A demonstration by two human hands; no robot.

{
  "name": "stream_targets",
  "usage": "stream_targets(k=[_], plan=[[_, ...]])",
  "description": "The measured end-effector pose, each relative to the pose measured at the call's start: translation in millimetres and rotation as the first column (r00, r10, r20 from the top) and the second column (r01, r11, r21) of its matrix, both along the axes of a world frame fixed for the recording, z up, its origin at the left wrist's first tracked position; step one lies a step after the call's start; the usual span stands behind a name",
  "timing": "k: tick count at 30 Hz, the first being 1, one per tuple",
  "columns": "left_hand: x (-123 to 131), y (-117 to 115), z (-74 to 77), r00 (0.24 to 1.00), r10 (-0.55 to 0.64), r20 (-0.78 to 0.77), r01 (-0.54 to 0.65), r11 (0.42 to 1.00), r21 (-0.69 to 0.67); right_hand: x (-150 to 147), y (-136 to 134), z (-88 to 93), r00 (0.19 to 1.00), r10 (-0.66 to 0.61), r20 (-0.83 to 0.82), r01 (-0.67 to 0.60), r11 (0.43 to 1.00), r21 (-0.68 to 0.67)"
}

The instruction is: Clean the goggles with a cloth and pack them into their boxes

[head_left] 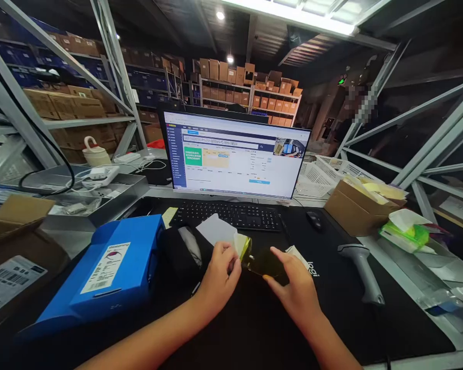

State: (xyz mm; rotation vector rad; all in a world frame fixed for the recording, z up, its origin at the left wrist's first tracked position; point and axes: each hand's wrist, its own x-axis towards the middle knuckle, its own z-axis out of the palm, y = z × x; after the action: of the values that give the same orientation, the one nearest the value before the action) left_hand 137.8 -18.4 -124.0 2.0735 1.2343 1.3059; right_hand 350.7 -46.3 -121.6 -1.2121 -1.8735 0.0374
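Note:
My left hand [219, 272] pinches the edge of a yellow-tinted clear film [244, 248]. My right hand [297, 293] grips a dark glossy flat panel [266, 263] from below and to the right, and the film seems attached to that panel. Behind my left hand lie a white card or paper sheet [216, 229] and a black fabric pouch [189, 252]. A small white paper piece [296, 255] sits by my right fingers. Both hands are over a black desk mat [254, 329], with a blue labelled box [108, 272] to the left.
A black keyboard [227, 216] and monitor [235, 154] stand ahead, with a mouse [314, 221] right of them. A grey barcode scanner [362, 272] lies at right, near a cardboard box [357, 208]. A metal tray [96, 198] holds cables at left. Stocked shelves surround the desk.

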Motion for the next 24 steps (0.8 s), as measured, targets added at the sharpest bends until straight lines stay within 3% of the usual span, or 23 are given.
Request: stream_targets(k=[4,6,10,13,16,19,22,24], plan=[[-1,-3,3.0,0.999,0.040,-0.025,-0.039,0.999,0.021,-7,4,-2.9,0.955,-0.055,-0.293,-0.009,0.977,-0.213],[-3,-6,3.8,0.998,0.058,-0.039,-0.057,0.998,0.029,-9,6,-4.7,0.931,-0.057,-0.361,-0.048,0.960,-0.277],[-12,-8,8.5,0.993,0.096,-0.067,-0.096,0.995,0.001,-12,10,-8.9,0.949,-0.052,-0.311,-0.056,0.943,-0.329],[-22,6,20.6,0.987,0.095,-0.133,-0.102,0.994,-0.048,-13,11,-11.7,0.972,-0.038,-0.233,-0.043,0.942,-0.333],[-24,43,39.3,0.967,-0.004,-0.256,-0.030,0.991,-0.131,-15,10,-14.7,0.990,-0.026,-0.139,-0.016,0.956,-0.292],[-19,95,56.6,0.907,-0.213,-0.363,0.115,0.955,-0.273,-17,11,-18.6,0.998,-0.023,-0.060,0.007,0.971,-0.241],[-14,144,66.4,0.788,-0.483,-0.383,0.289,0.838,-0.462,-17,15,-23.2,1.000,-0.011,-0.016,0.008,0.982,-0.187],[-13,168,67.3,0.702,-0.612,-0.363,0.337,0.735,-0.588,-16,19,-25.9,1.000,-0.012,0.008,0.014,0.986,-0.163]])
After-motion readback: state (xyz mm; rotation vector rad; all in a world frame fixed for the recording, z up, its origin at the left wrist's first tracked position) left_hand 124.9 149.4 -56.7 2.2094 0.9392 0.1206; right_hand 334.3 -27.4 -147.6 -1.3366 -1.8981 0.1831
